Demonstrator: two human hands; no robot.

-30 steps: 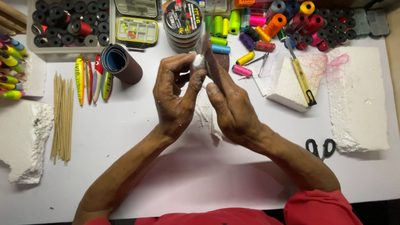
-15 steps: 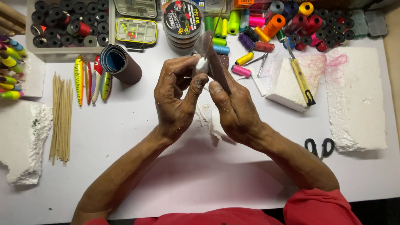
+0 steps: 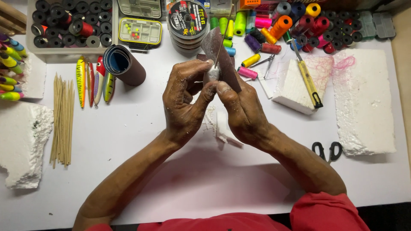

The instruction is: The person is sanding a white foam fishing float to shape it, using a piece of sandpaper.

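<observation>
My left hand (image 3: 184, 100) pinches a small white foam piece (image 3: 212, 73) that sits on a thin skewer (image 3: 223, 37) pointing up and away. My right hand (image 3: 242, 110) holds a dark brown sheet of sandpaper (image 3: 222, 57) wrapped against that foam piece. Both hands are raised above the white table (image 3: 141, 141), close together at the centre, dusted with white crumbs. White foam scraps (image 3: 222, 126) lie on the table under them.
A sandpaper roll (image 3: 124, 64) and painted fishing lures (image 3: 92, 79) lie to the left, beside wooden skewers (image 3: 62, 119) and a foam chunk (image 3: 23, 145). Foam blocks (image 3: 364, 98), a yellow utility knife (image 3: 308, 79), scissors (image 3: 327, 150) and thread spools (image 3: 282, 25) are on the right.
The sandpaper in my right hand has shifted slightly along the foam piece, and the skewer now points more upright. Both hands stay in the same place.
</observation>
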